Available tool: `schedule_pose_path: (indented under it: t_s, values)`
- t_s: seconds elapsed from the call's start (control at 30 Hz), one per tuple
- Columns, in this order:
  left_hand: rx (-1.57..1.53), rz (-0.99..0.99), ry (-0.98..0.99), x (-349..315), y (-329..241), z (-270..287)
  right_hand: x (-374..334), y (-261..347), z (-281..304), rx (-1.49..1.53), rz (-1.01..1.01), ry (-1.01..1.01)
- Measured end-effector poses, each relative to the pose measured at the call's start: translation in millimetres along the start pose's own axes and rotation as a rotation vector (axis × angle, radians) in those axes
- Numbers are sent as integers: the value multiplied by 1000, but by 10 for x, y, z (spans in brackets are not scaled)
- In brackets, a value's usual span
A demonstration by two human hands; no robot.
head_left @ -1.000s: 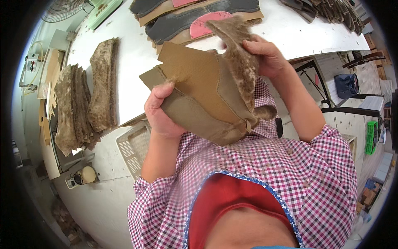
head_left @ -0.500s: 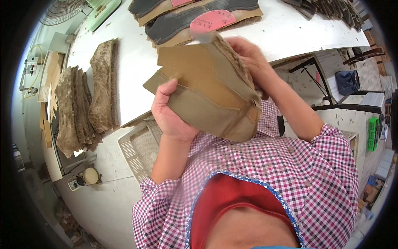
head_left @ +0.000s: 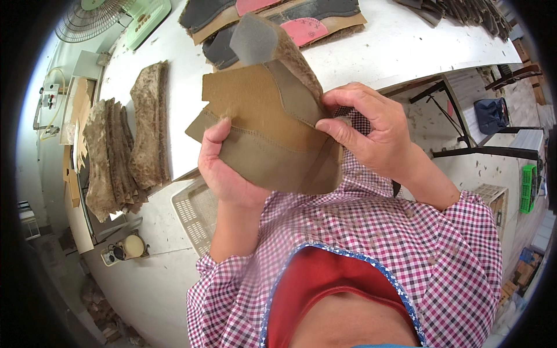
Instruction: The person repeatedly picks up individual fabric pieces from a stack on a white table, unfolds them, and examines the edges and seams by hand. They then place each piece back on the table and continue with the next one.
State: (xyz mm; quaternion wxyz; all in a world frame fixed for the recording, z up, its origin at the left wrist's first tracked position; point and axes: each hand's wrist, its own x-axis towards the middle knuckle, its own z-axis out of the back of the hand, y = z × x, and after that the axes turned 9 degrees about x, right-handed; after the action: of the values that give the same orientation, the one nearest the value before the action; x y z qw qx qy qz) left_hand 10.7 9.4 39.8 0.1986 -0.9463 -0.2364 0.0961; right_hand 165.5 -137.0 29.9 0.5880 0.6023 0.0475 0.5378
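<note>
A tan and olive boot upper [head_left: 272, 139] with stitched panels is held up above the table's near edge. Brown fur lining shows along its upper right edge, and a grey rounded piece [head_left: 254, 39] sticks out at its top. My left hand [head_left: 229, 174] grips its left side, thumb on the face and fingers hidden behind. At the right edge, my right hand [head_left: 371, 124] pinches the upper between thumb and index finger, other fingers curled. Behind it on the white table [head_left: 342, 66] lie dark insole-like pieces [head_left: 220, 49] with pink patches [head_left: 304, 32].
Furry brown pieces [head_left: 107, 153] stand stacked at the table's left, one [head_left: 149, 122] beside them. A pale plastic basket [head_left: 194, 211] sits below the near edge. More dark pieces [head_left: 470, 17] lie far right. A green fan [head_left: 90, 17] stands far left; a green crate [head_left: 527, 188] is right.
The boot upper has shifted left and turned, so the grey piece now rises at its top. My right hand has moved from behind the upper to its right edge, thumb now showing.
</note>
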Motion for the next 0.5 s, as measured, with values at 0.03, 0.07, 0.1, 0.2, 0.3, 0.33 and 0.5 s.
schedule_pose_path:
  t_s: [0.03, 0.07, 0.1, 0.2, 0.3, 0.33, 0.5]
  values:
    - [8, -2, 1, -17, -1, -23, 9, 20, 25, 54, -43, 37]
    - [15, 1, 4, -20, 10, -28, -1, 25, 41, 105, -88, 70]
    - [11, -2, 27, -15, 15, -27, -15, 19, 47, 114, -92, 73]
    - [68, -42, 69, -13, -3, -24, -38, 29, 61, 135, -113, 85]
    - [233, -122, 93, -4, -23, -3, -62, 91, 55, 109, -131, 90]
    - [273, -143, 116, 6, -25, -1, -70, 92, 50, 88, -124, 84]
    - [446, -183, 37, 26, -24, 52, -117, 145, 28, 121, -236, 73]
